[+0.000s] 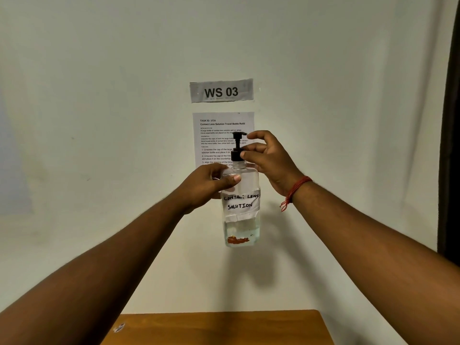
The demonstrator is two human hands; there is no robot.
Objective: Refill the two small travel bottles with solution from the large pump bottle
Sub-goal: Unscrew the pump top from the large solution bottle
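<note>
Left hand: wrapped around the pump bottle, held up above the table.
Right hand: fingers pinching the bottle's black pump collar.

Single head-worn wide-angle view, facing forward and nearly level at a pale wall close ahead, both forearms reaching in from the lower corners, only the far edge of the wooden table along the bottom of the frame.
</note>
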